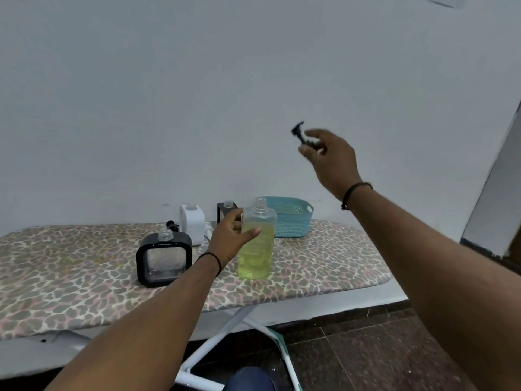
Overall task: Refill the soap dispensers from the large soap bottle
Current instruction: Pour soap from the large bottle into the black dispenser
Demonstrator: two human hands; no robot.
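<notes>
Big bottle: the tall clear plastic soap bottle (257, 241) with yellow-green liquid stands upright on the leopard-print ironing board (324, 266), roughly half full, its threaded neck uncapped.
Left hand: the left hand (229, 235) is right against the bottle's left side, thumb across the front, fingers going round behind. The grip looks loose, and I can't tell if it's actually closed on the bottle.
Right hand: the right hand (329, 156) is lifted well above the board, fingertips pinching a small black pump cap (303, 136). It's blurry, so no detail on it.
Front dispenser: a square black-framed clear soap dispenser (164, 258) sits on the board left of the bottle, open neck, looks almost empty.
Back dispensers: a white square soap dispenser (192, 218) and a dark square soap dispenser (225, 211) stand near the wall, both open on top. The left hand partly hides the dark one.
Loose pump: a black pump head (172, 225) lies between the white one and the front one.
Basket: a teal plastic perforated basket (290, 218) sits behind the bottle on the right.
Writing: no readable labels or brands on anything.
</notes>
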